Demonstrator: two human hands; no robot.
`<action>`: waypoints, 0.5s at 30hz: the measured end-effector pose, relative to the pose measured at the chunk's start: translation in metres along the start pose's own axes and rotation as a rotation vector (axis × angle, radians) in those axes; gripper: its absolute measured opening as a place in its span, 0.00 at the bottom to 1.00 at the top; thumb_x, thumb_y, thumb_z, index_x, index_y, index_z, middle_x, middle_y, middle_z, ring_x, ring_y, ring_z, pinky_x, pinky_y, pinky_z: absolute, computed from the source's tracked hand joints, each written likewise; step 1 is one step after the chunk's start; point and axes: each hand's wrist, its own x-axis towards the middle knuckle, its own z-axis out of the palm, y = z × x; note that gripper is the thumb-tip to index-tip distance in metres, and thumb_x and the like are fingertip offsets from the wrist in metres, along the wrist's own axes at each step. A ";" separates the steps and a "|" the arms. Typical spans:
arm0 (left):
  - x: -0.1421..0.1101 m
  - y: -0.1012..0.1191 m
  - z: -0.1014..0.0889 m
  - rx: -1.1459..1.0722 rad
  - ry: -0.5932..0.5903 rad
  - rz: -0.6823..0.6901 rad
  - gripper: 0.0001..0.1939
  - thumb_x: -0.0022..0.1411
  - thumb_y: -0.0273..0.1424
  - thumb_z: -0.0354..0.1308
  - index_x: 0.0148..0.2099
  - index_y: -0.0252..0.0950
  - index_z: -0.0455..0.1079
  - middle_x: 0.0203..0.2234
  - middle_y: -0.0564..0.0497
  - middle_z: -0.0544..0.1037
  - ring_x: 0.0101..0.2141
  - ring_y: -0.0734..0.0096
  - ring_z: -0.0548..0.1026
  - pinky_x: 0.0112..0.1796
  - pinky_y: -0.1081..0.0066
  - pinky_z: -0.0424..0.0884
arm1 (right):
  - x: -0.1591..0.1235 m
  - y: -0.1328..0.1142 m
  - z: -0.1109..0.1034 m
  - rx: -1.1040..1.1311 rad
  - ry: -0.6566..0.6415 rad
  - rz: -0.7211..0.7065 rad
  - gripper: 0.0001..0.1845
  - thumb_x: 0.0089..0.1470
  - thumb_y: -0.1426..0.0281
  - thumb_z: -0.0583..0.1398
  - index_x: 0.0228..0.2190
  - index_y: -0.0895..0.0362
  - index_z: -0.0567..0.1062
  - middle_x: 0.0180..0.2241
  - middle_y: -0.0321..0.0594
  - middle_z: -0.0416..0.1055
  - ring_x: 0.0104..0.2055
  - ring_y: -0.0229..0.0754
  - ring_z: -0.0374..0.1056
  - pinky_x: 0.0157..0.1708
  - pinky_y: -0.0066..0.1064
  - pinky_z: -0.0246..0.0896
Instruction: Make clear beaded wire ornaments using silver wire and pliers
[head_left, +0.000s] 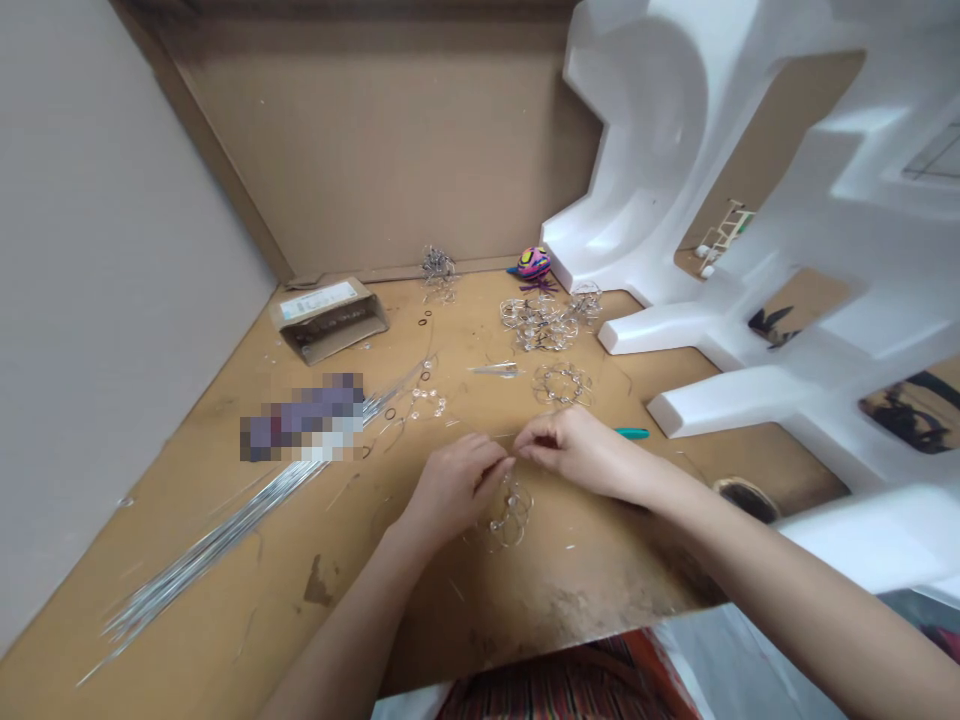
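My left hand (454, 487) and my right hand (574, 452) meet over the middle of a brown board (225, 590), fingers pinched together. Between them they hold a thin wire piece whose beaded loops (510, 515) hang just below the fingertips. Both hands are closed on that wire-and-bead ring piece. A finished beaded wire ring (562, 384) lies just beyond my right hand, and a teal-handled tool (632, 433) lies to its right, partly behind the hand.
A bundle of long straight wires (225, 535) lies at the left. A small cardboard box (328, 317), more wire-bead rings (541, 322), a tangle of wire (438, 268) and a colourful toy (533, 264) sit further back. White foam packing (750, 250) stands on the right; cardboard walls behind.
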 end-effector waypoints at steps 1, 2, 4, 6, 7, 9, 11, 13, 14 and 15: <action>0.001 -0.001 -0.001 -0.042 0.036 -0.034 0.12 0.63 0.33 0.45 0.31 0.36 0.66 0.25 0.52 0.69 0.29 0.71 0.66 0.30 0.73 0.59 | 0.000 0.004 0.000 0.051 0.012 0.046 0.09 0.51 0.73 0.55 0.29 0.58 0.75 0.22 0.35 0.71 0.25 0.35 0.65 0.28 0.26 0.58; 0.001 -0.002 -0.002 -0.087 0.075 -0.067 0.10 0.62 0.34 0.47 0.33 0.37 0.66 0.28 0.52 0.70 0.32 0.70 0.67 0.32 0.73 0.61 | -0.001 0.009 0.000 0.122 0.022 0.100 0.08 0.51 0.72 0.55 0.29 0.58 0.75 0.20 0.34 0.70 0.23 0.34 0.64 0.26 0.26 0.57; 0.002 -0.005 -0.002 -0.162 0.113 -0.117 0.08 0.60 0.34 0.51 0.39 0.37 0.66 0.35 0.50 0.71 0.38 0.68 0.68 0.38 0.70 0.63 | -0.002 0.017 0.001 0.291 0.036 0.201 0.08 0.50 0.68 0.56 0.29 0.59 0.74 0.19 0.34 0.68 0.21 0.33 0.63 0.22 0.25 0.56; 0.001 -0.006 0.001 -0.199 0.057 -0.136 0.12 0.56 0.31 0.53 0.44 0.38 0.65 0.39 0.49 0.71 0.42 0.66 0.67 0.42 0.68 0.63 | -0.002 0.024 0.004 0.428 0.060 0.264 0.09 0.49 0.66 0.58 0.28 0.59 0.73 0.19 0.34 0.67 0.21 0.33 0.63 0.21 0.24 0.56; 0.001 -0.006 0.003 -0.199 0.008 -0.139 0.14 0.55 0.29 0.54 0.46 0.38 0.64 0.40 0.49 0.71 0.42 0.65 0.67 0.42 0.67 0.63 | -0.001 0.027 0.007 0.480 0.073 0.282 0.09 0.47 0.66 0.58 0.28 0.60 0.72 0.19 0.34 0.67 0.21 0.33 0.62 0.20 0.24 0.56; 0.001 -0.005 0.008 -0.169 -0.082 -0.136 0.17 0.53 0.27 0.53 0.47 0.39 0.64 0.39 0.49 0.72 0.41 0.64 0.67 0.42 0.66 0.64 | 0.001 0.032 0.012 0.562 0.096 0.303 0.09 0.46 0.65 0.60 0.27 0.60 0.72 0.20 0.33 0.67 0.20 0.32 0.62 0.21 0.24 0.57; 0.001 -0.004 0.011 -0.124 -0.131 -0.126 0.17 0.52 0.25 0.53 0.46 0.38 0.64 0.38 0.50 0.72 0.40 0.63 0.67 0.40 0.66 0.63 | 0.003 0.036 0.018 0.620 0.108 0.314 0.10 0.45 0.65 0.60 0.27 0.60 0.72 0.21 0.33 0.67 0.19 0.31 0.62 0.22 0.25 0.59; 0.003 -0.003 0.014 -0.083 -0.157 -0.118 0.15 0.51 0.24 0.52 0.43 0.38 0.65 0.35 0.51 0.72 0.38 0.64 0.67 0.38 0.66 0.63 | 0.003 0.040 0.022 0.645 0.109 0.323 0.11 0.44 0.65 0.61 0.27 0.60 0.72 0.20 0.33 0.67 0.19 0.31 0.62 0.23 0.25 0.60; 0.004 -0.003 0.015 -0.070 -0.167 -0.113 0.13 0.51 0.23 0.51 0.41 0.38 0.65 0.33 0.51 0.72 0.36 0.65 0.67 0.37 0.67 0.62 | 0.003 0.042 0.023 0.651 0.111 0.328 0.11 0.44 0.64 0.61 0.27 0.60 0.72 0.20 0.33 0.67 0.19 0.31 0.62 0.23 0.26 0.60; 0.005 -0.003 0.016 -0.061 -0.175 -0.106 0.11 0.51 0.23 0.51 0.38 0.37 0.65 0.31 0.52 0.72 0.34 0.66 0.67 0.36 0.68 0.62 | 0.003 0.043 0.024 0.655 0.112 0.330 0.11 0.44 0.64 0.61 0.27 0.60 0.72 0.20 0.33 0.67 0.19 0.31 0.62 0.23 0.26 0.60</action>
